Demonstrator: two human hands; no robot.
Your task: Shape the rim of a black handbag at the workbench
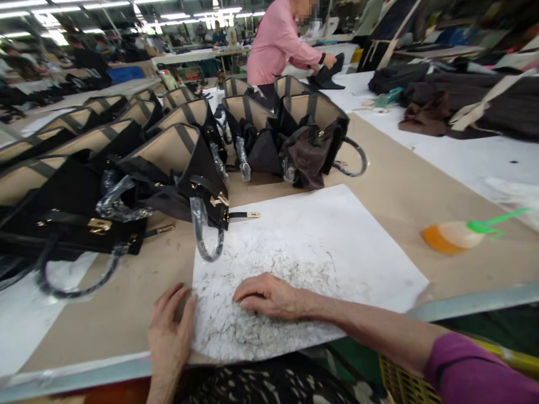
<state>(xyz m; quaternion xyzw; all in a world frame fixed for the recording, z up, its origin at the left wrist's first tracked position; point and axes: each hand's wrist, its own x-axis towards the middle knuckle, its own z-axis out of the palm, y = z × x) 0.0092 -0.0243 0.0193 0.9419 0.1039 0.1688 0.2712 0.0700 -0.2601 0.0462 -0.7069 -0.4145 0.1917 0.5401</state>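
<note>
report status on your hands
Right hand flat on white paper sheet, left hand at its edge. Dark fibres on sheet. Wrapped bag handle over far edge.

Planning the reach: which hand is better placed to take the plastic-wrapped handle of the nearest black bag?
Probably the left hand: its fingertips sit at the edge of the paper sheet, nearly below the plastic-wrapped handle. The right hand lies further off, flat on the sheet.

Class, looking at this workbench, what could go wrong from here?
The dark fibres on the paper sheet, under the right hand and beside the left hand, could get swept onto the plastic-wrapped handle of the black handbag. They could also drop off the table, since the sheet reaches its front edge.
</note>
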